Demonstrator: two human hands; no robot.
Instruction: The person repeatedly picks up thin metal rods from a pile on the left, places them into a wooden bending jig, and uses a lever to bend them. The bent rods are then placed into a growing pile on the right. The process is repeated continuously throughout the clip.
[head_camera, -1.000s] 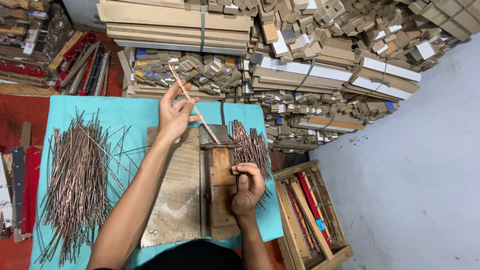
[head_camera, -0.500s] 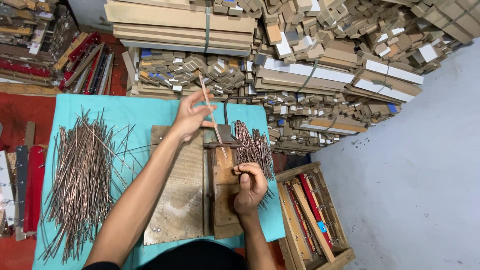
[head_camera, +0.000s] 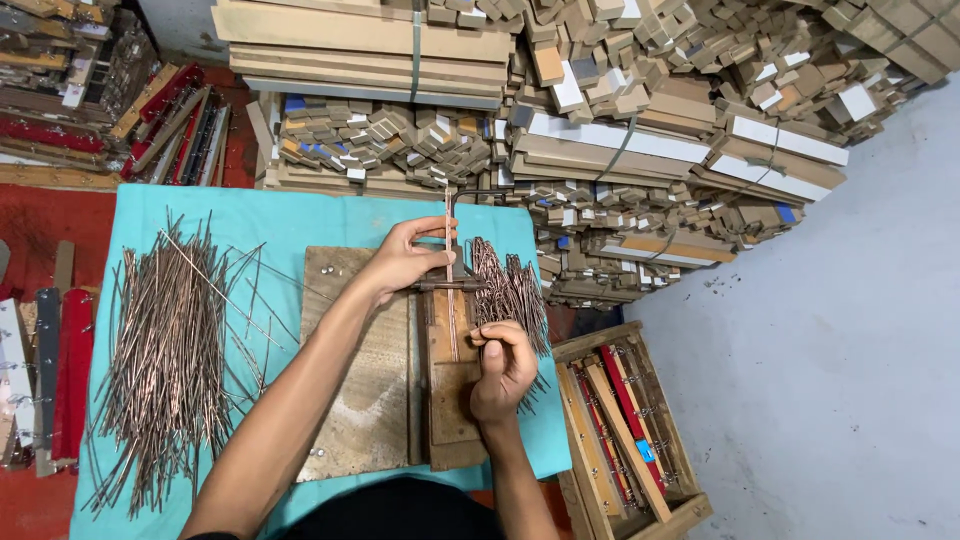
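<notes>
Copper rod (head_camera: 449, 235) upright between left hand (head_camera: 405, 262) and bent-rod heap (head_camera: 508, 290)

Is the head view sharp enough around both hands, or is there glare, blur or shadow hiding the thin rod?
Head view: even, soft light, no glare on the teal cloth; the left hand and right hand look sharp, without motion blur; the thin rod is visible but faint against the cluttered wood stacks; only weak shadows under the forearms; wide-angle bending shows toward the frame edges.
</notes>
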